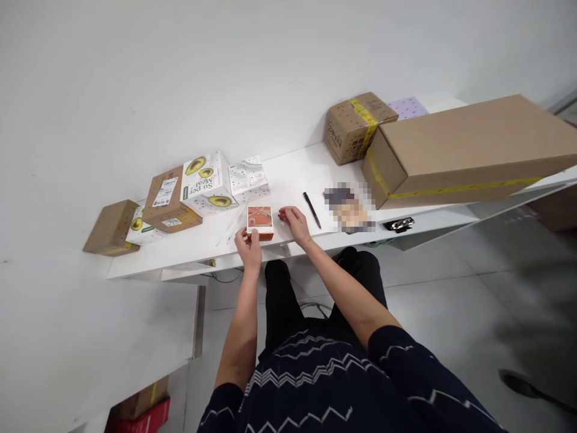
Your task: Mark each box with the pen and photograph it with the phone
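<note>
A small orange-and-white box (260, 221) with a picture on its top stands near the front edge of the white tabletop. My left hand (249, 249) grips it at the near left corner, the thumb on the front and the fingers along the left side. To the right of the box, a short gap away, my right hand (295, 224) hovers with loosely bent fingers and nothing in them. A black pen (312, 210) lies on the tabletop just right of that hand.
Left along the wall stand brown cartons (163, 195) and a white avocado-print box (204, 183), with a patterned white box (249, 178) beside it. A blurred-out item (349, 207) lies right of the pen. Beyond are a taped carton (356, 126) and a long carton (469, 144).
</note>
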Motion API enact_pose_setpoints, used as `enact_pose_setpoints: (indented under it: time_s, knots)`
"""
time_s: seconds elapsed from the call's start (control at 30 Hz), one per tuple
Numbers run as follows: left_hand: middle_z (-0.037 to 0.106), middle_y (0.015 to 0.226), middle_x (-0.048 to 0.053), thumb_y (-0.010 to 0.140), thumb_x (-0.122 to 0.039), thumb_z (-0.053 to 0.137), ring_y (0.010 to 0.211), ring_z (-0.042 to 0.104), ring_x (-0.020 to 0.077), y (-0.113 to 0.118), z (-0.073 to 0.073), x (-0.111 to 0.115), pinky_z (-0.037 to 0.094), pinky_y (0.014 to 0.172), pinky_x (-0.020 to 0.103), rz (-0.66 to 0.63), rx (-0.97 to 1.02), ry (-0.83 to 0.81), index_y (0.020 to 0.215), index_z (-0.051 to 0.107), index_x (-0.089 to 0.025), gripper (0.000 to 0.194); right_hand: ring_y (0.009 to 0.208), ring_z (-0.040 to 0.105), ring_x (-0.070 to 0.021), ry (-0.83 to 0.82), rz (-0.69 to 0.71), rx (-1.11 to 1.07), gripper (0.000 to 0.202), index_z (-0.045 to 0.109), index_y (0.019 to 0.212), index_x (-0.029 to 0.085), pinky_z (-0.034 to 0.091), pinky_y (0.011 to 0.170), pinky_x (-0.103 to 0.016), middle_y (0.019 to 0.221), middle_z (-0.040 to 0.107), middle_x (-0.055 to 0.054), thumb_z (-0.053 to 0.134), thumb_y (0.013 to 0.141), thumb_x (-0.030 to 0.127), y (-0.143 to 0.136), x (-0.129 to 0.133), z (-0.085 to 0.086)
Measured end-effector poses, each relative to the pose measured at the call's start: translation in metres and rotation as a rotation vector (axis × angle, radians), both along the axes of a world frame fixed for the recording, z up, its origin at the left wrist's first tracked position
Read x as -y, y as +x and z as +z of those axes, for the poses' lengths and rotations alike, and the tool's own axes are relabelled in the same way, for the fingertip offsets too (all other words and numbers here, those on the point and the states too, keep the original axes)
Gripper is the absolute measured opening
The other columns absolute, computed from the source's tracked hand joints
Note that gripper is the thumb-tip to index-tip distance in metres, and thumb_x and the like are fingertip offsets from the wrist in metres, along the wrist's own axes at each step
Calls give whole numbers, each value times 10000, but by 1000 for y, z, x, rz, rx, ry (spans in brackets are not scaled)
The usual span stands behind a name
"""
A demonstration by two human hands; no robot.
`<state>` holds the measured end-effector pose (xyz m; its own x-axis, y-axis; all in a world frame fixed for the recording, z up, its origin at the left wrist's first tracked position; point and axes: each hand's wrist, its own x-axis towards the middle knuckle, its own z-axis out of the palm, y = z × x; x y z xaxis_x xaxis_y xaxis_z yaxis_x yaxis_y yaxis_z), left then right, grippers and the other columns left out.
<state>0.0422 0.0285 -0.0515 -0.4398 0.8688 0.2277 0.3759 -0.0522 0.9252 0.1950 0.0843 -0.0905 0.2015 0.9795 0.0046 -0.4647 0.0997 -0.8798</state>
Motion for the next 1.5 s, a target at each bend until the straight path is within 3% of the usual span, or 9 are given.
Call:
enact_pose_setpoints:
  time_s: [0.33, 0.5, 0.6, 0.73, 0.93, 1.1, 1.27, 1.5]
  knots:
    - [654, 1048, 86, 925, -529, 532, 942, 612, 193, -7, -5, 5, 477, 880, 330, -26, -96, -117, 1173, 577, -198, 416, 836, 656, -194, 25, 61, 60, 474, 673, 903, 233, 529, 863, -378, 871, 728, -40, 651, 773, 688, 0, 5, 5]
    - [562, 1254, 151, 968, -449, 434, 1175, 553, 226, -2, -4, 12, 460, 996, 361, -6, -195, 36, 1304, 505, -190, 431, 843, 654, -196, 34, 58, 106, 467, 664, 902, 237, 526, 849, -366, 863, 727, -35, 615, 800, 691, -1, 7, 7]
    - [449, 1354, 186, 879, -384, 567, 1331, 432, 278, 7, -1, 18, 409, 1093, 430, -51, -405, 136, 1345, 488, -176, 516, 807, 641, -182, 29, 41, 100, 469, 651, 880, 235, 525, 831, -356, 838, 707, -27, 618, 791, 695, -1, 6, 7]
    - [320, 1415, 207, 733, -329, 719, 1415, 326, 345, 22, 3, 21, 355, 1146, 511, -45, -604, 124, 1347, 493, -163, 676, 798, 634, -175, 22, 32, 82, 461, 642, 869, 236, 524, 820, -353, 847, 690, -26, 616, 793, 690, -1, 6, 8]
    - [365, 1359, 209, 701, -340, 763, 1354, 368, 390, 34, 2, 11, 343, 1122, 574, 21, -681, 101, 1277, 543, -159, 643, 775, 622, -172, 31, 41, 77, 473, 639, 848, 231, 517, 790, -351, 849, 676, -26, 613, 790, 700, 0, 6, 11]
    - [396, 1284, 168, 710, -270, 740, 1296, 422, 344, 30, 5, 5, 372, 1118, 531, 21, -582, 106, 1207, 559, -180, 537, 749, 614, -160, 29, 32, 74, 491, 634, 828, 232, 522, 770, -337, 828, 670, -13, 611, 774, 720, 0, 4, 11]
    - [444, 1233, 137, 790, -308, 697, 1215, 491, 256, 17, 14, 5, 496, 991, 382, 30, -268, 72, 1199, 546, -184, 453, 750, 627, -154, 22, 27, 59, 476, 635, 830, 228, 521, 765, -329, 867, 670, -22, 600, 790, 702, 0, 3, 9]
    - [468, 1216, 107, 846, -378, 662, 1141, 520, 216, 3, 12, 0, 470, 975, 346, 105, -51, -69, 1192, 555, -203, 403, 744, 626, -145, 15, 24, 55, 472, 643, 828, 225, 522, 758, -316, 860, 668, -18, 603, 795, 694, 1, 4, 8]
